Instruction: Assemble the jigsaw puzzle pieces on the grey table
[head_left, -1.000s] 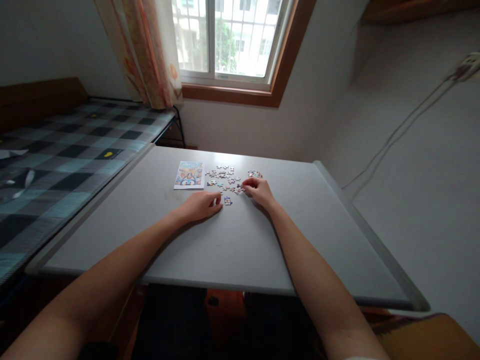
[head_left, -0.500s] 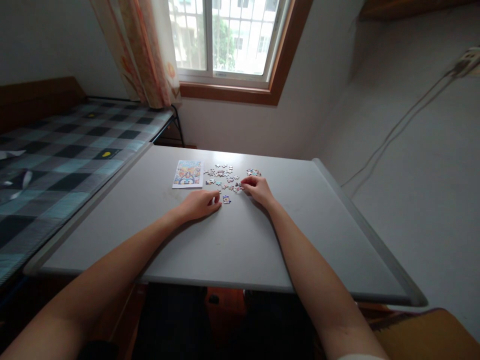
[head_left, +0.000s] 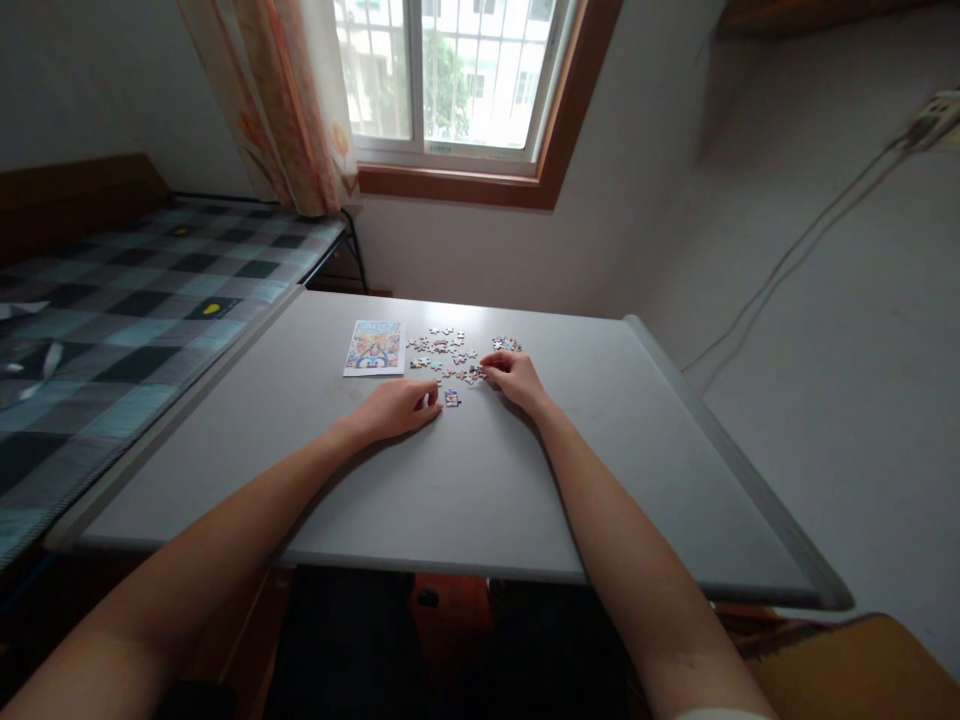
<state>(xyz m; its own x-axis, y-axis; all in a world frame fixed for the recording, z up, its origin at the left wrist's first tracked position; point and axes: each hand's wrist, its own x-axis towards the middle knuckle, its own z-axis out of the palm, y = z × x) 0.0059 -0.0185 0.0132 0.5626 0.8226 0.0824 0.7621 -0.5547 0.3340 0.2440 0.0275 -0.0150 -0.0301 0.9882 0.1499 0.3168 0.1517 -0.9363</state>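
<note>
Both my arms reach out over a grey table (head_left: 465, 490). My left hand (head_left: 399, 408) rests on the tabletop with its fingers curled, just left of a small joined puzzle bit (head_left: 451, 399). My right hand (head_left: 511, 378) lies with curled fingers, its fingertips pinched at a loose piece on the near edge of the scattered jigsaw pieces (head_left: 444, 352). A small cluster of pieces (head_left: 507, 344) sits just beyond that hand. A coloured reference picture card (head_left: 374, 347) lies flat to the left of the pieces.
A bed with a checked blue-grey cover (head_left: 127, 310) runs along the table's left side. A window (head_left: 442, 75) with a patterned curtain (head_left: 277, 110) is behind. A white wall with a cable (head_left: 795, 260) borders the right. A wooden seat corner (head_left: 847, 670) shows bottom right.
Hardly anything has moved. The view has drifted slightly; both hands stay in place by the puzzle pieces.
</note>
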